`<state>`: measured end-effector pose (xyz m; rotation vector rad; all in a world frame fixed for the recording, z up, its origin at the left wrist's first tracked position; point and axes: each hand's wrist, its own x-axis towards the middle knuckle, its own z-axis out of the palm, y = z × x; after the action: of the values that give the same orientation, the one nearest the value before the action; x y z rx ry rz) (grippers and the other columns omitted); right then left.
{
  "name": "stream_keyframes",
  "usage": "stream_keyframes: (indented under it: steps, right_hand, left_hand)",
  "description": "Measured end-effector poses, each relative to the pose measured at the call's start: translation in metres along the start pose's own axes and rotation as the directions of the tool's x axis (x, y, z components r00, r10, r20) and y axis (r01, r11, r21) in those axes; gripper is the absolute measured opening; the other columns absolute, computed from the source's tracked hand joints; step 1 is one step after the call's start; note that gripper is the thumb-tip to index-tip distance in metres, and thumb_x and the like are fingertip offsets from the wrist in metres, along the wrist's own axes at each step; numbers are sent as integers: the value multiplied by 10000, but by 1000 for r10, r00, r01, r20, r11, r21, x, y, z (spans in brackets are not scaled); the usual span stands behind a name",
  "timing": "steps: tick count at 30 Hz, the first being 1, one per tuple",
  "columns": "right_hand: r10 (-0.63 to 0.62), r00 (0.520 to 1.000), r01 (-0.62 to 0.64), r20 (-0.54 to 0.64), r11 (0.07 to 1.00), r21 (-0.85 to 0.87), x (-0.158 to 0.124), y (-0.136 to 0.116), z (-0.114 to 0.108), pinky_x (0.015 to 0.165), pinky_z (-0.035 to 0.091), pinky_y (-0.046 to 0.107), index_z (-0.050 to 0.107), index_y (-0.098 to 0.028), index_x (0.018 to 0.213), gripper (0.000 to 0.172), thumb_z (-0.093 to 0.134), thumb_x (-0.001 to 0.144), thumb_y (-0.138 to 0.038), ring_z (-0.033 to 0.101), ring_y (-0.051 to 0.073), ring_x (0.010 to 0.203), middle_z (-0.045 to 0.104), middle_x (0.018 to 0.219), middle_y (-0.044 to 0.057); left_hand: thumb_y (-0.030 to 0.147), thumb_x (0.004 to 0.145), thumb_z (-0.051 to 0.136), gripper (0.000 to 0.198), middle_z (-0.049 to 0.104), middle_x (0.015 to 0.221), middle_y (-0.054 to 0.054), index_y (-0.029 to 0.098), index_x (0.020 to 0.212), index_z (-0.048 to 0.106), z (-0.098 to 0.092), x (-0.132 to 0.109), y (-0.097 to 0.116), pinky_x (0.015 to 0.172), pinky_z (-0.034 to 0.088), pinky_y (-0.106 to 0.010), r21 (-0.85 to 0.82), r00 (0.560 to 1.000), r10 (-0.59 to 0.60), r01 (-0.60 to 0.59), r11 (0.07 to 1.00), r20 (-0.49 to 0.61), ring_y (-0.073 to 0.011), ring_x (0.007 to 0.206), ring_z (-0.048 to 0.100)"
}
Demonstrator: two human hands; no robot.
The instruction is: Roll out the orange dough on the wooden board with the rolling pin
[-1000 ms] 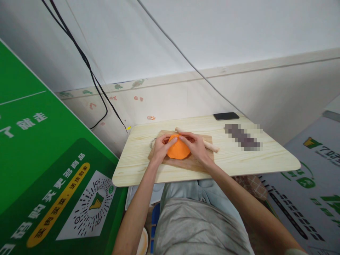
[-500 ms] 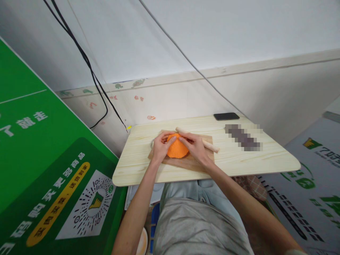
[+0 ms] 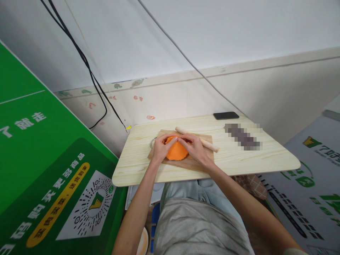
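Note:
A lump of orange dough [image 3: 176,152] lies on a brown wooden board [image 3: 195,163] on a light wooden table [image 3: 239,161]. My left hand [image 3: 160,147] curls round the dough's left side with its fingers bent over the top. From the right, my right hand [image 3: 194,149] holds the dough, fingers pressed onto its far edge. Both hands' fingertips meet over the top of the dough. A wooden rolling pin [image 3: 209,144] rests on the board just behind my right hand.
A black phone [image 3: 226,115] lies at the table's far edge. A round glass rim [image 3: 152,142] peeks out left of the board. Black cables [image 3: 90,71] hang on the wall. A green printed panel [image 3: 47,170] stands at the left, a grey printed one [image 3: 313,177] at the right.
My fingers have closed further over the top of the dough, and the dough looks more gathered and narrower. The arms have stayed where they were.

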<state>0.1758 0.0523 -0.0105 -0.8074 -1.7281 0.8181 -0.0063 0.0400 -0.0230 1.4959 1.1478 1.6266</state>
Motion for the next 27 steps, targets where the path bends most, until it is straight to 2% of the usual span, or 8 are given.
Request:
stream_keyframes:
  steps: [4,8,13,20,24,27]
  right_hand:
    - [20,1000,-20,6,1000,19,1,1,-1,906,591,432,858,-252,978,234,726,967,-445,746,271,921,835,1000,75]
    - [35,999,-34,-14,997,67,1,4,0,974,587,444,861,-256,1034,212,753,948,-417,763,278,987,844,1073,78]
    - [68,996,-60,-66,991,116,1,10,1,942,605,432,847,-246,1025,217,787,918,-424,771,269,972,847,1069,75]
    - [78,996,-74,-33,991,112,3,12,2,940,610,423,827,-233,984,219,758,934,-435,765,260,973,842,1052,74]
    - [132,989,-120,-65,979,163,2,9,2,918,623,419,822,-251,1086,249,737,945,-439,772,259,975,838,1088,74]
    - [178,980,-159,-87,968,194,3,9,1,877,633,406,814,-243,1088,251,743,933,-427,776,254,934,841,1045,69]
  left_hand:
    - [442,838,855,298,829,1053,-86,219,1034,847,0,0,1,871,594,-346,13,999,33,-33,999,22,-227,931,754]
    - [450,857,848,258,834,1036,-99,224,981,856,1,0,2,911,599,-383,11,998,60,-60,998,36,-251,968,763]
    - [496,825,869,342,830,1000,-99,195,987,848,2,0,-5,843,605,-345,-21,1000,-6,6,1000,10,-232,913,766]
    - [508,865,819,324,821,885,-62,188,914,842,-1,-1,-9,712,585,-294,70,999,12,-14,997,30,-198,780,737]
    - [511,856,824,333,814,867,-68,182,906,836,-2,1,-11,705,582,-297,47,1000,2,-1,999,-29,-198,757,734]
    - [515,826,846,344,795,825,-63,175,867,815,-2,3,-13,688,569,-289,28,994,-19,22,999,-110,-190,733,720]
